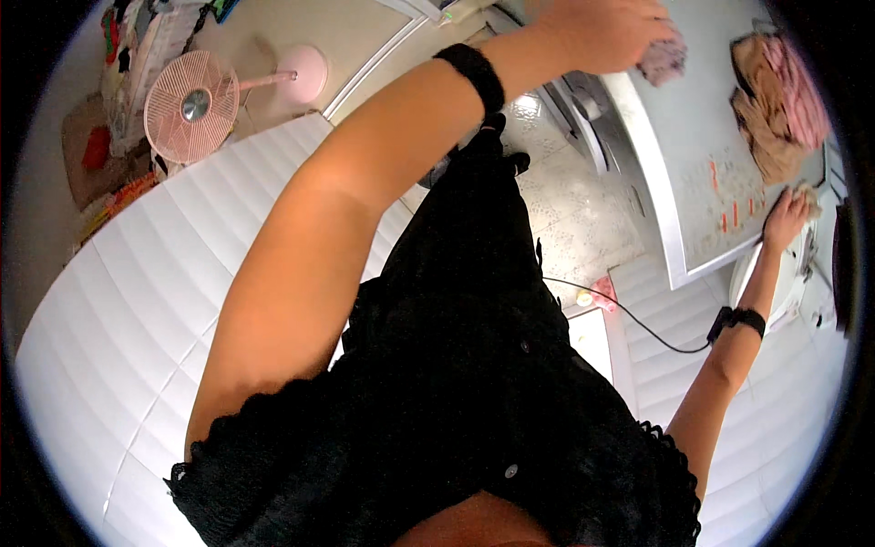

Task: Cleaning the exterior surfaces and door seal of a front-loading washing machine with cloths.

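My left hand [612, 35] reaches across to the far right, its fingers closed over a crumpled greyish-pink cloth [663, 60] on the grey top of a washing machine [679, 137]. At the machine's near right corner is my right hand [786, 221], beside a white washbasin [791, 290]. A small beige thing [808, 197] shows at its fingertips, too small to name, and the fingers seem bent round it. Between the hands and farther right lies a heap of brown and pink cloth [773, 100]. Orange-red marks [734, 214] streak the machine's top.
A pink fan [194, 107] stands at the far left near piled belongings. White ribbed wall panels [155, 319] run along the left. Below the washing machine, a tiled floor [583, 201] holds a small pink item [602, 294]. A black cable [652, 335] leads to my right wristband.
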`<state>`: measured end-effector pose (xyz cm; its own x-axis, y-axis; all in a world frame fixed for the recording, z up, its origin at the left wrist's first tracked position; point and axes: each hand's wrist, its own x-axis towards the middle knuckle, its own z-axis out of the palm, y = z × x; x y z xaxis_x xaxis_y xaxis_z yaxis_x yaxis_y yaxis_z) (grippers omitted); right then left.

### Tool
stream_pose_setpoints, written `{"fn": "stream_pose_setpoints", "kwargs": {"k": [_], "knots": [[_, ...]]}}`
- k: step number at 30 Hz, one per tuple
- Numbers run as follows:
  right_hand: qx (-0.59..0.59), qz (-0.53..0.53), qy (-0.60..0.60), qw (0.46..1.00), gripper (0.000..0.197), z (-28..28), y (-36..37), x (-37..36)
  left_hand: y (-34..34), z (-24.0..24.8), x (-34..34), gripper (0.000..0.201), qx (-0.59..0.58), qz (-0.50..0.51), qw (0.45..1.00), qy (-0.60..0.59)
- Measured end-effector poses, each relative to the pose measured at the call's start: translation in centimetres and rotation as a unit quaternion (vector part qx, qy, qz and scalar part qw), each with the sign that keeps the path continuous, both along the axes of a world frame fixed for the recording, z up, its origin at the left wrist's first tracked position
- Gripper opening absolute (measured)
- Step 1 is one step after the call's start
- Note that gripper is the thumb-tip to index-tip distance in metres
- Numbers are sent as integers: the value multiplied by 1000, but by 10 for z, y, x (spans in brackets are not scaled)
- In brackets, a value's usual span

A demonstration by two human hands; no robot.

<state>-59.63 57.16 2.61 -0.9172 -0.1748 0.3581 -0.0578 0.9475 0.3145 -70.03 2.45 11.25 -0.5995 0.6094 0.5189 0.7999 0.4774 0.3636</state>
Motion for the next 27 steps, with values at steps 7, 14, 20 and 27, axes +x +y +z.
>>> {"fn": "stream_pose_setpoints", "kwargs": {"k": [7, 14, 20, 27], "knots": [[1, -83, -55, 995, 53, -5, 33, 9, -1, 4, 0, 28, 84, -18, 996, -20], [214, -74, -133, 965, 52, 10, 32, 16, 5, 1, 2, 29, 103, -16, 995, -5], [-23, -53, -13, 998, 51, 13, -6, 8, 2, 14, 1, 31, -38, 7, 999, -31], [-31, -70, -14, 997, 57, 13, -5, 8, 4, 14, 1, 34, -47, -1, 997, -54]]}}
